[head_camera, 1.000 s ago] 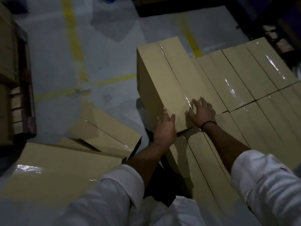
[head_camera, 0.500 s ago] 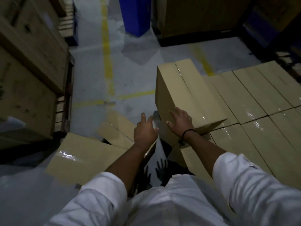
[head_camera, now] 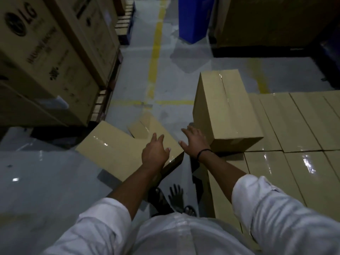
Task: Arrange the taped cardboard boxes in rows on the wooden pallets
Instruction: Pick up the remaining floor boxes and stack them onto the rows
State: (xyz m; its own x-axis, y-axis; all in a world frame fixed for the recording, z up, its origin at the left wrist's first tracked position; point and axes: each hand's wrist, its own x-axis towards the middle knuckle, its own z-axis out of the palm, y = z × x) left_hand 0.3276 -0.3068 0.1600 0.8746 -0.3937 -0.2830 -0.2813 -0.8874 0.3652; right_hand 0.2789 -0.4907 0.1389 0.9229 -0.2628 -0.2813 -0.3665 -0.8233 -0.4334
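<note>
Changes against one second ago, left to right. For the left hand (head_camera: 155,153): lifted off the near end of the upper box (head_camera: 226,111); grip now spread, holding nothing, hovering at 7 o'clock of that box, above the loose box (head_camera: 114,150) on the floor (head_camera: 132,85). For the right hand (head_camera: 196,142): moved from the taped top down to the near left corner; grip spread, fingers straight, pinching nothing; contact with the box wall not confirmable. Upper box no longer under either palm, resting on the bottom layer (head_camera: 294,126) of taped boxes, at its left edge, tape seam toward 12 o'clock. Pallet beneath this layer hidden.

Judged meaning for the task: placement of this box finished or nearly so; second tier begun. Before moving on, verify flush alignment with the left edge of the layer. Likely next pick: the loose box at 7 o'clock, within reach of the left hand.

Surface and room. At 9 to 10 o'clock: printed LG cartons (head_camera: 46,61) stacked on a wooden pallet (head_camera: 99,105). Between cartons and boxes: grey glossy floor. Near centre: a smaller box (head_camera: 145,129), lying just beyond the loose box. At 12 o'clock: a yellow floor line (head_camera: 156,52), then a blue bin (head_camera: 195,19). At 1 o'clock: a large dark carton (head_camera: 266,21). At 3 to 4 o'clock: rows of the bottom layer, tape glare on top. Lighting dim.
</note>
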